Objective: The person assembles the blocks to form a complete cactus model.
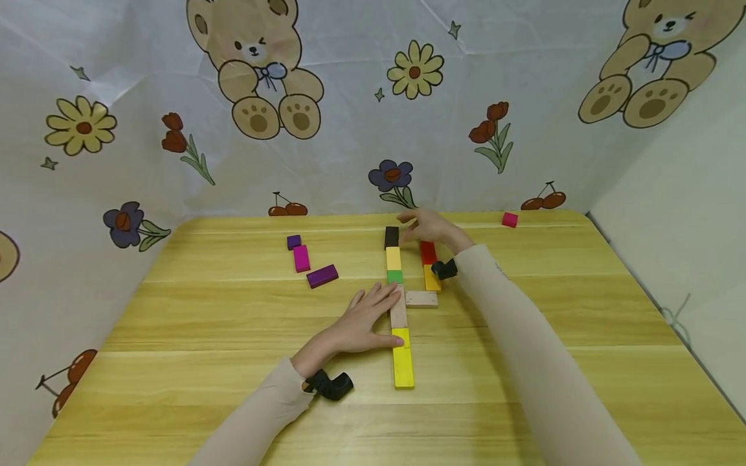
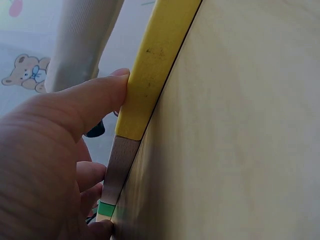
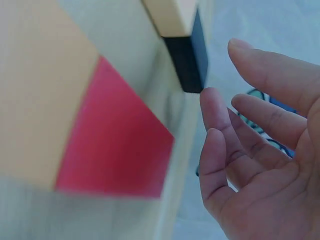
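Observation:
A column of blocks runs away from me in the head view: a yellow block [image 1: 403,369], a plain wooden block [image 1: 399,315], a green block [image 1: 394,277], a pale yellow block [image 1: 394,258] and a black block [image 1: 392,237]. My left hand [image 1: 358,325] lies along the column's left side, fingers extended, with thumb against the yellow block and fingertips on the wooden one. Beside the black block hovers my right hand [image 1: 430,226], fingers loosely bent and holding nothing. Under its wrist lie a red block [image 1: 428,252] and an orange block [image 1: 430,278], above a sideways wooden block [image 1: 421,299].
Left of the column lie a small violet block [image 1: 294,242], a magenta block [image 1: 301,258] and a purple block [image 1: 322,276]. A pink cube [image 1: 509,220] sits near the back right edge of the wooden table [image 1: 192,362]. A patterned cloth [image 1: 350,129] hangs behind.

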Tool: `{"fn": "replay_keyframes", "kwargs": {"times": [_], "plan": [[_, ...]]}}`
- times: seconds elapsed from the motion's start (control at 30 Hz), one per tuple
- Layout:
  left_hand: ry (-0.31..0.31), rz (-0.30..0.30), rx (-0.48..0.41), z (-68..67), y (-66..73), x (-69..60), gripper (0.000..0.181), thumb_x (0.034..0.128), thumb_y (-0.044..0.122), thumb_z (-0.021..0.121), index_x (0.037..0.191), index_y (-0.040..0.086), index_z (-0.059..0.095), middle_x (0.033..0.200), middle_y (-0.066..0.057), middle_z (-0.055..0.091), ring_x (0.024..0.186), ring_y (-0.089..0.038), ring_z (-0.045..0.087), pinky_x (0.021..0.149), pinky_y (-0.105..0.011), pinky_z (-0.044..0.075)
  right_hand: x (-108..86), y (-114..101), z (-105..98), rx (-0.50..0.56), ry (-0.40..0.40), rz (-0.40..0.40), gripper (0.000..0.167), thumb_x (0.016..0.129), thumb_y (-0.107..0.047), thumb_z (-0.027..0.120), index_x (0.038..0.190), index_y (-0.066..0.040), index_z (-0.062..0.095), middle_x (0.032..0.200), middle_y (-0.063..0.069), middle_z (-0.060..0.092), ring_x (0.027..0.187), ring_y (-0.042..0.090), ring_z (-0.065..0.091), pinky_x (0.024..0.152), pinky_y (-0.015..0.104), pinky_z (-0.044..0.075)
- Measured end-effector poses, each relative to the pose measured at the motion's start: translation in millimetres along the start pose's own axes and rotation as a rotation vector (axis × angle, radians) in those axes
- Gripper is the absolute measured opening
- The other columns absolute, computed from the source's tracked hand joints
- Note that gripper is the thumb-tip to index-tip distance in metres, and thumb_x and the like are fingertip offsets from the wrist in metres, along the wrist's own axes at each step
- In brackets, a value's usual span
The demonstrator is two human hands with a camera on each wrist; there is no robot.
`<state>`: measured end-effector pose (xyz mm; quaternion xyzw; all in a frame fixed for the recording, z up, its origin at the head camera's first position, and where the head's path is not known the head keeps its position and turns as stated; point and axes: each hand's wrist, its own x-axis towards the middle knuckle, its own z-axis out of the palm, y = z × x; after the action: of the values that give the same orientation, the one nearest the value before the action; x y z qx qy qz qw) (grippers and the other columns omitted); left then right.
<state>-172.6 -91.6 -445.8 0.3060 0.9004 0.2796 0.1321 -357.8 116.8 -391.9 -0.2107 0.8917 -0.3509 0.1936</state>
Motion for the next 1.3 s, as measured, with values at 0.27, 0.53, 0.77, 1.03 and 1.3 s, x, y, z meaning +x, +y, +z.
{"fn": "replay_keyframes", "kwargs": {"times": [0.27,0.53,0.77,1.03,1.3], "plan": [[0.001,-0.004,0.002,0.1,0.9,0.5,0.092,0.0882,0.051,0.066,0.158,0.017,0.017,0.166,0.003,0.006,0.153,-0.026,-0.001,0.121,-0.054,-0.002,-23.6,15,-20,-0.007,0.135,-0.014,0.049,0.092,-0.009,0.066,0.138,0.000,0.054,0.140,0.020,0.053,0.110,0.035,0.058,0.091,0.042,0.054],[0.010,-0.006,0.010,0.2,0.2,1.6,0.093,0.0879,0.053,0.066,0.158,0.017,0.017,0.166,0.003,0.006,0.153,-0.026,-0.001,0.122,-0.053,-0.002,-53.5,61,-54,0.070,0.377,0.094,0.045,0.095,-0.010,0.064,0.137,0.000,0.054,0.139,0.022,0.053,0.113,0.036,0.055,0.095,0.045,0.048],[0.006,-0.006,0.012,0.3,0.2,1.1,0.093,0.0880,0.053,0.066,0.158,0.017,0.017,0.166,0.002,0.006,0.153,-0.026,-0.002,0.122,-0.053,-0.003,-81.4,104,-79,0.096,0.564,0.185,0.050,0.095,-0.012,0.062,0.142,-0.001,0.050,0.144,0.023,0.048,0.113,0.037,0.056,0.071,0.019,0.049],[0.009,-0.009,0.010,1.5,-0.4,1.6,0.092,0.0878,0.053,0.066,0.158,0.017,0.018,0.166,0.002,0.007,0.153,-0.026,-0.001,0.122,-0.053,-0.002,-95.3,140,-95,0.075,0.634,0.261,0.054,0.094,-0.009,0.060,0.144,0.003,0.044,0.144,0.031,0.044,0.122,0.044,0.046,0.096,0.044,0.047],[0.015,0.001,-0.004,0.9,-0.2,1.1,0.092,0.0879,0.053,0.066,0.158,0.017,0.018,0.166,0.002,0.007,0.153,-0.027,0.000,0.121,-0.054,-0.002,-100.8,145,-96,0.126,0.570,0.360,0.057,0.096,-0.012,0.056,0.148,0.002,0.037,0.151,0.029,0.036,0.137,0.047,0.034,0.114,0.056,0.030]]}}
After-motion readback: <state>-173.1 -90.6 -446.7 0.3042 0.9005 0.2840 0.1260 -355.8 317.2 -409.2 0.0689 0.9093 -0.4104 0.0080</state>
